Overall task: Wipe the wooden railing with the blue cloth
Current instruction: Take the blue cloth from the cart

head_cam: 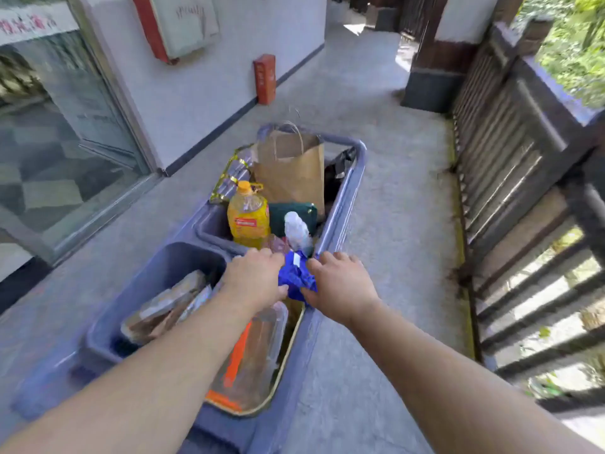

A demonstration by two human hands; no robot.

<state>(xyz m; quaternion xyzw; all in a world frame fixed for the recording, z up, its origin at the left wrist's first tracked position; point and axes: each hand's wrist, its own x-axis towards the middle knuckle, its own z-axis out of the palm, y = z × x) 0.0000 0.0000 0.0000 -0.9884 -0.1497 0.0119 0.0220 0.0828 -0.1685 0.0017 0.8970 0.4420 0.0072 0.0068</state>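
A crumpled blue cloth with a small white tag sits bunched over the grey cart in front of me. My left hand grips its left side and my right hand grips its right side, so both hold it together. The dark wooden railing with its slats runs along the right side of the walkway, well apart from both hands.
The cart holds a yellow oil bottle, a brown paper bag, a clear spray bottle, a green box and a bin of scraps. A red box stands by the left wall. Concrete floor lies between cart and railing.
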